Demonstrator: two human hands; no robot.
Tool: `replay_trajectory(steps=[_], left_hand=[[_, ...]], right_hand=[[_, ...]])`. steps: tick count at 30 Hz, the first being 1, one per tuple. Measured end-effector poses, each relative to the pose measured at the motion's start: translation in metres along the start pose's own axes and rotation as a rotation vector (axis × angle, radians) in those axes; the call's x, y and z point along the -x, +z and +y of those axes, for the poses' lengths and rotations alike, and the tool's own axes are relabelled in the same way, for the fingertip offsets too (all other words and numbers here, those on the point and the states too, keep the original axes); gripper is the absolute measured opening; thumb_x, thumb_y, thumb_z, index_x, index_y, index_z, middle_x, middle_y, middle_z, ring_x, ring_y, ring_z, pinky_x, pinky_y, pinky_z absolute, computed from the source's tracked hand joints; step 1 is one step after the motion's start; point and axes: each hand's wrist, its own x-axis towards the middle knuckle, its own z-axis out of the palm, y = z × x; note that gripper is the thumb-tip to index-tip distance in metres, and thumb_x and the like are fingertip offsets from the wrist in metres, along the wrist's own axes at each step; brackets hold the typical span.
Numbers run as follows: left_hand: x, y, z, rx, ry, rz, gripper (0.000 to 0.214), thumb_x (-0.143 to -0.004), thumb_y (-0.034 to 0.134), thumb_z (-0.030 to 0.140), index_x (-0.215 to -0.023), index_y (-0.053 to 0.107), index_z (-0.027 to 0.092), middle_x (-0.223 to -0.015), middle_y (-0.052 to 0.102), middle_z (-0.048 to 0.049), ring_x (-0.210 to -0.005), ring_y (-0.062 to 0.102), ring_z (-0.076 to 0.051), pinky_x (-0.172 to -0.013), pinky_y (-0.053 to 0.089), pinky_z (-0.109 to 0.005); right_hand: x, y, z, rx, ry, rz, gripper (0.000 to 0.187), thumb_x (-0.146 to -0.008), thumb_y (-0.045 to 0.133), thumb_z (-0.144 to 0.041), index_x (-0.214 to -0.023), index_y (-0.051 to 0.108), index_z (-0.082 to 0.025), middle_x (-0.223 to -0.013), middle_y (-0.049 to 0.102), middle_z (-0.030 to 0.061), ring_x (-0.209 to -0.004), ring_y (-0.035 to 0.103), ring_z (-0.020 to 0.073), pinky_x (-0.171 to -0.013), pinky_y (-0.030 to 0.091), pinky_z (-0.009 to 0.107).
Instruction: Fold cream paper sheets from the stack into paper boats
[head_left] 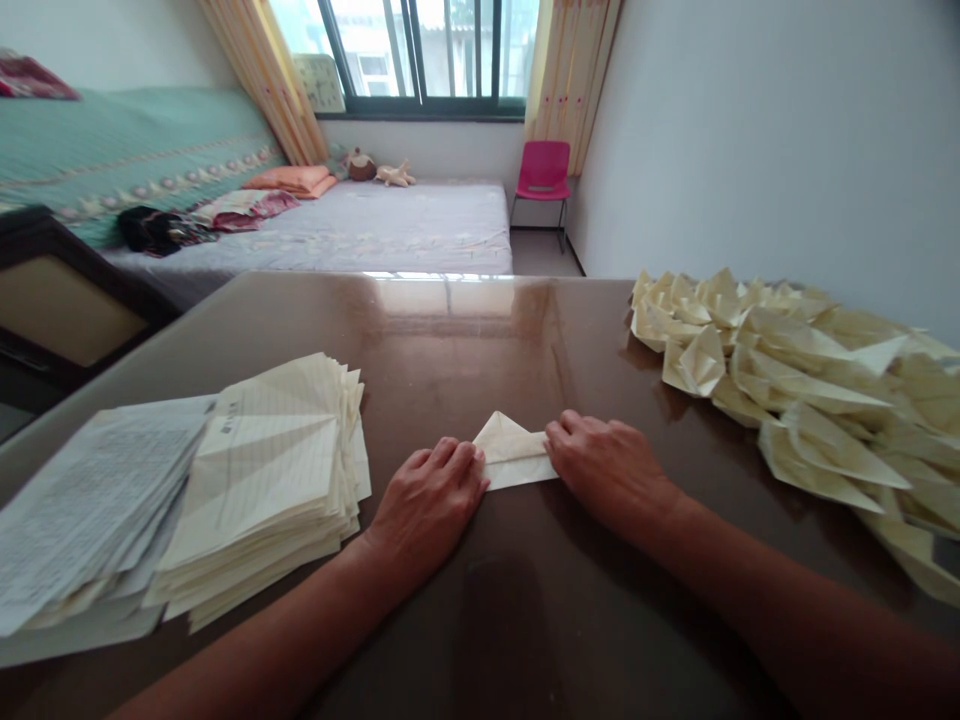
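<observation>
A partly folded sheet of cream paper (516,457) lies on the brown tabletop (450,360), a pointed flap at its top and a flat band along its lower edge. My left hand (436,492) grips its left end, fingers curled together. At the other end, my right hand (606,468) is closed on the paper, with the fingertips partly hidden. To the left sits a stack of lined cream sheets (259,490), creased across the middle. On the right is a heap of folded paper boats (810,375), some standing, others overlapping.
Printed white papers (90,510) lie at the table's left edge, partly under the cream stack. Past the table stand a bed (420,225) and a pink chair (544,175). A dark-framed chair back (75,300) is near the left corner. The wall (787,150) runs along the right.
</observation>
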Motion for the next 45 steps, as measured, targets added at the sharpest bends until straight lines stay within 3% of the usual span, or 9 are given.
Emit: replay_trajectory(steps=[5,11,17,24,27,31,34,38,45], left_hand=[[0.002,0.003,0.0,-0.012,0.013,0.023,0.023,-0.095,0.046,0.026,-0.111,0.058,0.014,-0.095,0.061,-0.006,-0.092,0.055,-0.021,-0.072,0.042,-0.034],[0.002,0.002,0.0,0.02,0.01,0.035,0.022,-0.094,0.048,0.024,-0.11,0.059,0.015,-0.094,0.06,-0.0066,-0.09,0.055,-0.02,-0.07,0.043,-0.033],[0.002,0.004,-0.003,0.038,-0.002,0.044,0.02,-0.094,0.047,0.022,-0.109,0.059,0.017,-0.093,0.06,-0.0062,-0.089,0.054,-0.019,-0.069,0.043,-0.031],[-0.001,0.001,-0.002,0.193,-0.058,0.039,0.025,-0.093,0.048,0.022,-0.116,0.058,0.018,-0.101,0.063,-0.007,-0.093,0.055,-0.021,-0.077,0.051,-0.034],[-0.004,-0.008,0.003,0.413,-0.101,0.097,0.032,-0.095,0.045,0.024,-0.124,0.055,0.018,-0.112,0.061,-0.0086,-0.102,0.055,-0.02,-0.088,0.051,-0.034],[-0.006,-0.018,0.008,0.723,-0.193,0.165,0.033,-0.094,0.048,0.029,-0.124,0.055,0.017,-0.122,0.058,-0.0106,-0.108,0.056,-0.019,-0.088,0.052,-0.029],[-0.005,-0.019,0.01,0.891,-0.262,0.18,0.026,-0.091,0.054,0.032,-0.112,0.061,0.018,-0.112,0.061,-0.0079,-0.093,0.061,-0.015,-0.076,0.053,-0.022],[-0.007,-0.017,0.006,0.987,-0.331,0.175,0.022,-0.094,0.048,0.03,-0.092,0.065,0.016,-0.094,0.064,-0.0049,-0.083,0.061,-0.013,-0.077,0.049,-0.023],[-0.012,0.0,-0.013,1.015,-0.379,-0.098,0.022,-0.092,0.05,0.032,-0.095,0.068,0.019,-0.081,0.066,-0.0003,-0.073,0.06,-0.013,-0.069,0.045,-0.023]], right_hand=[[-0.01,0.007,0.014,-0.138,0.047,-0.029,0.031,-0.095,0.04,-0.046,-0.093,0.057,-0.021,-0.091,0.064,0.0045,-0.073,0.064,0.0182,-0.055,0.034,0.026],[-0.017,0.019,0.028,-0.348,0.015,0.01,0.024,-0.091,0.049,-0.043,-0.105,0.056,-0.024,-0.103,0.06,0.0022,-0.081,0.06,0.014,-0.058,0.034,0.024],[-0.022,0.024,0.033,-0.573,-0.01,-0.001,0.014,-0.086,0.056,-0.032,-0.086,0.062,-0.02,-0.085,0.061,0.0001,-0.069,0.056,0.011,-0.059,0.035,0.023],[-0.019,0.012,0.022,-1.046,-0.011,0.101,0.013,-0.087,0.053,-0.031,-0.085,0.058,-0.019,-0.074,0.063,-0.0019,-0.066,0.058,0.0114,-0.061,0.044,0.021],[-0.011,0.004,0.009,-0.978,-0.004,0.348,0.008,-0.087,0.054,-0.028,-0.089,0.057,-0.02,-0.081,0.065,-0.0003,-0.071,0.059,0.0123,-0.067,0.046,0.023],[0.004,-0.004,-0.007,-0.687,-0.194,0.573,0.011,-0.089,0.052,-0.021,-0.098,0.059,-0.02,-0.093,0.067,0.0038,-0.083,0.06,0.0146,-0.08,0.043,0.028],[0.012,-0.004,-0.015,-0.5,-0.318,0.583,0.015,-0.092,0.052,-0.023,-0.104,0.06,-0.02,-0.1,0.068,0.0061,-0.09,0.059,0.0177,-0.082,0.04,0.032],[0.012,-0.003,-0.018,-0.45,-0.363,0.546,0.027,-0.09,0.055,-0.03,-0.116,0.058,-0.021,-0.107,0.067,0.0077,-0.095,0.059,0.0199,-0.082,0.04,0.034],[-0.003,0.006,0.001,-0.56,-0.247,0.632,0.017,-0.09,0.053,-0.02,-0.102,0.064,-0.021,-0.095,0.065,0.0055,-0.088,0.057,0.0174,-0.082,0.043,0.032]])
